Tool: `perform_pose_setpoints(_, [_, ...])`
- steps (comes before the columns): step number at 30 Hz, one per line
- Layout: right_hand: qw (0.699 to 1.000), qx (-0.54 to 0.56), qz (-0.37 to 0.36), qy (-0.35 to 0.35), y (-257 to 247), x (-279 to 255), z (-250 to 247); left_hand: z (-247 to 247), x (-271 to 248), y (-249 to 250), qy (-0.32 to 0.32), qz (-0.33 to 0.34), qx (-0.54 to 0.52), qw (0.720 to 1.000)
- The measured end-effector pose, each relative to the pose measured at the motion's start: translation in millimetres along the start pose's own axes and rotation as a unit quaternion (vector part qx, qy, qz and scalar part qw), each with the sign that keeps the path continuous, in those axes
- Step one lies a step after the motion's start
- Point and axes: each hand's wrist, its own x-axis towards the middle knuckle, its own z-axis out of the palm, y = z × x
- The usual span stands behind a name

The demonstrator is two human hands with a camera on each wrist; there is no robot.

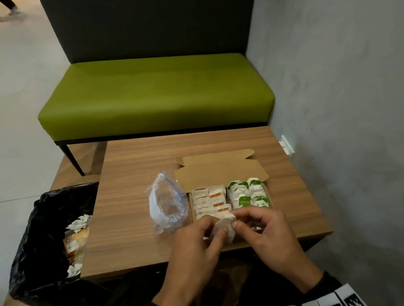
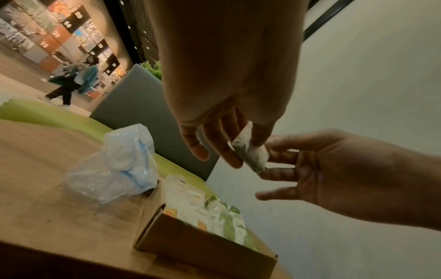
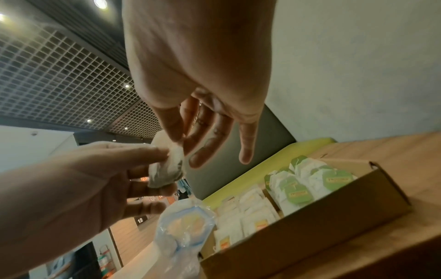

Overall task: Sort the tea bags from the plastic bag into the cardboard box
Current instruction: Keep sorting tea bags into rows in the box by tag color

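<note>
I pinch one white tea bag [image 1: 224, 227] between both hands just above the near edge of the cardboard box [image 1: 226, 173]. My left hand [image 1: 216, 227] grips its left side and my right hand [image 1: 238, 223] its right end. The box holds orange-tagged tea bags [image 1: 210, 201] in its left half and green-tagged tea bags [image 1: 248, 193] in its right half. A clear plastic bag [image 1: 167, 207] lies crumpled beside the box's left wall. In the left wrist view the tea bag [image 2: 253, 158] sits under my left hand [image 2: 245, 149]. In the right wrist view my right hand [image 3: 185, 149] pinches its top.
The wooden table [image 1: 131, 170] is small, with a grey wall [image 1: 366, 124] close on the right. A bin lined with a black bag [image 1: 50, 247] stands at the table's left edge. A green bench [image 1: 152, 94] sits behind the table. A person [image 2: 66, 88] walks far off.
</note>
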Motion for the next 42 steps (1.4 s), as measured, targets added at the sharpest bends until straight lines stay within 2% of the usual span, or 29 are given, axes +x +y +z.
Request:
perform_pose_setpoints(3, [1.000,-0.015,-0.008,0.000,0,-4,-6,8,-3,2,-0.008,-0.008,-0.001,1.000])
perform_pose_setpoints(8, [0.990,-0.133,-0.036,-0.034,6,2,-22,17,5,-3,-0.038,-0.028,0.018,0.999])
perform_pose_setpoints(11, [0.977,-0.208,-0.029,0.021,12,17,-41,24,10,-13,-0.077,-0.058,0.082,0.992])
perform_pose_setpoints(14, [0.962,-0.266,0.012,0.062,16,37,-56,31,10,-23,-0.147,-0.062,0.184,0.970])
perform_pose_setpoints(16, [0.951,-0.305,0.041,0.027,21,48,-60,34,9,-28,-0.176,-0.047,0.229,0.956])
perform_pose_setpoints(19, [0.935,-0.338,0.075,-0.080,34,60,-59,41,8,-30,-0.186,-0.041,0.262,0.946])
perform_pose_setpoints(23, [0.904,-0.389,0.059,-0.167,40,72,-51,46,8,-33,-0.192,-0.045,0.274,0.941])
perform_pose_setpoints(28, [0.876,-0.449,0.073,-0.162,51,81,-35,45,7,-34,-0.197,-0.051,0.268,0.942])
perform_pose_setpoints(33, [0.826,-0.524,0.064,-0.197,50,79,-34,45,7,-34,-0.196,-0.050,0.256,0.945])
perform_pose_setpoints(39, [0.795,-0.571,0.038,-0.201,52,80,-21,46,6,-33,-0.193,-0.049,0.261,0.945])
perform_pose_setpoints(42, [0.789,-0.583,0.028,-0.191,50,83,-18,46,6,-34,-0.195,-0.050,0.258,0.945])
